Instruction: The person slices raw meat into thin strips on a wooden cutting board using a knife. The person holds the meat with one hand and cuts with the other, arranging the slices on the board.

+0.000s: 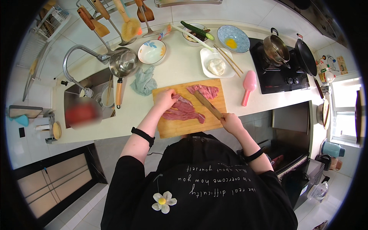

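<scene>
Raw red meat (182,110) lies in a large piece on a wooden cutting board (172,130). My left hand (165,100) rests on its upper left end, fingers bent against the meat. In my right hand (231,123) is the handle of a knife (208,105), its blade slanting up and left across the board. The blade's far end touches or overlaps the lower edge of a smaller heap of sliced meat (204,90) near the board's back edge. A grey-green cloth (144,81) lies crumpled just left of the board.
Behind the board stand a white dish (204,70) with pale dough, chopsticks (230,61), a patterned bowl (151,51) and a blue plate (233,36). A pink scoop (249,83) and a gas hob (266,86) are at right; a sink (69,96) and saucepan (123,63) at left.
</scene>
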Tool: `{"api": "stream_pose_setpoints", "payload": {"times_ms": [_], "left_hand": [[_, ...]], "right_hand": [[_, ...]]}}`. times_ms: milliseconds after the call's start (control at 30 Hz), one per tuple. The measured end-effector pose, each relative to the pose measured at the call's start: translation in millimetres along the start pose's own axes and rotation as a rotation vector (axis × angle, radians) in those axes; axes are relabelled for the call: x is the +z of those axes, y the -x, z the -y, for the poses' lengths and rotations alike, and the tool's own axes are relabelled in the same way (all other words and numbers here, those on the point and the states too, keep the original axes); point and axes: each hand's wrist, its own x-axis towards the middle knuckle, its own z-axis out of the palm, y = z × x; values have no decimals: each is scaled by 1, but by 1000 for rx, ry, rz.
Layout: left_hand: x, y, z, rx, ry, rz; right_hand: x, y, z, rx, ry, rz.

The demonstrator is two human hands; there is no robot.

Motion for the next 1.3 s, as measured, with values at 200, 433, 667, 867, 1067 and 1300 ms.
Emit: {"api": "stream_pose_setpoints", "payload": {"times_ms": [200,433,667,867,1067,1300], "left_hand": [[-2,8,-40,133,356,-16],[9,-6,-39,184,767,116],[19,2,-23,187,141,-388],[29,26,-30,638,-15,-197],[31,33,-32,577,-173,-218],[36,32,-41,629,-193,-266]], "right_hand": [[7,0,-7,19,-51,-4],[10,4,-6,38,-159,17],[15,10,0,24,-165,-38],[10,11,19,-59,-137,-36],[20,0,14,-32,-16,-32],[18,7,27,-64,-18,-53]]}}
